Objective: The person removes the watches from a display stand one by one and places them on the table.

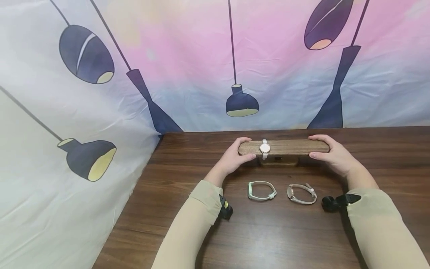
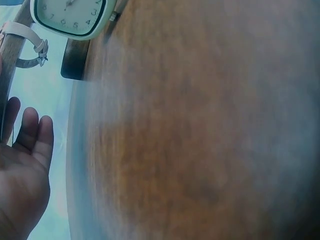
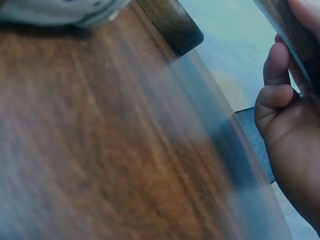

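A wooden bar (image 1: 289, 147) is held at both ends, thumb on the near side and fingers on the far side. My left hand (image 1: 231, 157) grips its left end and my right hand (image 1: 336, 155) its right end. Around the bar near the left hand is a white-strapped watch (image 1: 264, 148) with a round dial. Below the bar sits a wooden base (image 1: 283, 161), partly hidden in the head view; the left wrist view shows a gap between them. Nearer me, a mint-green watch (image 1: 250, 190) and a pale-strapped watch (image 1: 290, 192) lie with straps buckled into loops.
The dark wooden table (image 1: 262, 239) meets a printed cloth backdrop (image 1: 201, 74) just behind the base, and the cloth continues along the left edge. Black wrist cameras (image 1: 330, 204) on the sleeves hang close to the table, the right one near the pale-strapped watch.
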### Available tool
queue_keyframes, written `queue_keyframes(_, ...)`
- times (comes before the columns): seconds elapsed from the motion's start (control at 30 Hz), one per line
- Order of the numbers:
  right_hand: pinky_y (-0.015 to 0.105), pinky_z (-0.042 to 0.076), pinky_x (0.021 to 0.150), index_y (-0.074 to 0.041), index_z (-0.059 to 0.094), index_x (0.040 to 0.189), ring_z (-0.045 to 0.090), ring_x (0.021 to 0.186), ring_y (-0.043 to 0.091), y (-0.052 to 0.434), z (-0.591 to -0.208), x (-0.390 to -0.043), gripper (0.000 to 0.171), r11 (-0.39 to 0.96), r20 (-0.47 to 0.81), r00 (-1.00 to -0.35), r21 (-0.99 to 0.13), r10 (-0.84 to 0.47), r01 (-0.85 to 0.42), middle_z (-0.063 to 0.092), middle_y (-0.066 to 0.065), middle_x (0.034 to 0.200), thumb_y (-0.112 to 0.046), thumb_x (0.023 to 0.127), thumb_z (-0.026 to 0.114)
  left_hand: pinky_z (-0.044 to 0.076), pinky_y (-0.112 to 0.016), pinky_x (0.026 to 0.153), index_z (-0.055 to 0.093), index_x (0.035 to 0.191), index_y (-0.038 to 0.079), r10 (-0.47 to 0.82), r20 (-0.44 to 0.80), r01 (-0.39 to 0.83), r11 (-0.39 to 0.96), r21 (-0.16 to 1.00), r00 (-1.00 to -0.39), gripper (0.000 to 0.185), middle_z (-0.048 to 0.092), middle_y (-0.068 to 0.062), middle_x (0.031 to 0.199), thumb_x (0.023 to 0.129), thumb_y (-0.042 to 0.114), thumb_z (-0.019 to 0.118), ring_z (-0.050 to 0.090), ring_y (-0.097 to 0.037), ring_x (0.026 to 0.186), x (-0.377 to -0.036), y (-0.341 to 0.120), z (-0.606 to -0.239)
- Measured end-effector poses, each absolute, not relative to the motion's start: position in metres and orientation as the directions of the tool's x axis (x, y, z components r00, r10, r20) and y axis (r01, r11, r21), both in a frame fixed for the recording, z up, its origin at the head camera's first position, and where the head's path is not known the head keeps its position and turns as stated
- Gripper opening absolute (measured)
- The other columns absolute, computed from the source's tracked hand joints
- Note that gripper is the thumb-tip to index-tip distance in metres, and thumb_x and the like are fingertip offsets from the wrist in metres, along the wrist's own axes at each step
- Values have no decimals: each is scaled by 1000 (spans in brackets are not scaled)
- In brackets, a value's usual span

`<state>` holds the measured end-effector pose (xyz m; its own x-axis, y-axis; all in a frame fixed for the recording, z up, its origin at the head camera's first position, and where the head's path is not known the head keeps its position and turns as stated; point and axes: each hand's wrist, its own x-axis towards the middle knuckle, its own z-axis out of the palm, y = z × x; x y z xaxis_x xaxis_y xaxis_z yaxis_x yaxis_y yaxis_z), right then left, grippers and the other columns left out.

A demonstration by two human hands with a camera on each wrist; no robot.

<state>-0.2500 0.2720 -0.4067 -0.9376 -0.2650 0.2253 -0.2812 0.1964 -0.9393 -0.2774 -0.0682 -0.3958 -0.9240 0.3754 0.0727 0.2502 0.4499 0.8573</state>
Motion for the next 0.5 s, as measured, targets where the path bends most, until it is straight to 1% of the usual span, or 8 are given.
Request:
queue_keyframes(0.1,17,43,73,-21,49,128,51,92,6,272,-408,-249,51,178,223,-940,-945,-258,-274,44,-5,115,2,86,63,43,-36,87,43,135,27,380,73,254,452,855,-922,59,49,-6,128,83,34,71,53,-17,105,-277,-67,-395)
queue_keyframes(0.2,17,43,73,-20,51,127,51,92,7,271,-408,-248,50,146,225,-942,-953,-249,-266,44,-4,116,4,85,63,43,-35,87,43,135,27,383,73,256,453,854,-921,60,49,-5,128,83,34,71,53,-17,105,-276,-67,-394)
queue_keyframes(0.33,17,44,72,-21,52,125,52,91,8,269,-409,-249,49,71,229,-941,-965,-249,-254,43,-2,116,6,85,63,43,-35,87,44,135,26,382,84,267,458,848,-920,60,49,-4,129,82,33,72,53,-18,105,-275,-69,-392)
queue_keyframes(0.4,17,45,72,-20,53,123,52,91,8,269,-410,-249,49,24,235,-939,-968,-253,-249,44,0,115,8,84,62,43,-36,88,44,136,26,384,90,277,467,840,-919,62,48,-3,131,82,33,73,52,-18,107,-275,-70,-391)
queue_keyframes(0.5,17,46,72,-17,53,124,53,90,9,269,-411,-250,49,-18,244,-935,-969,-257,-247,45,2,114,10,84,62,40,-37,93,41,139,23,394,103,298,474,829,-913,67,45,0,136,81,33,73,48,-17,115,-276,-72,-390)
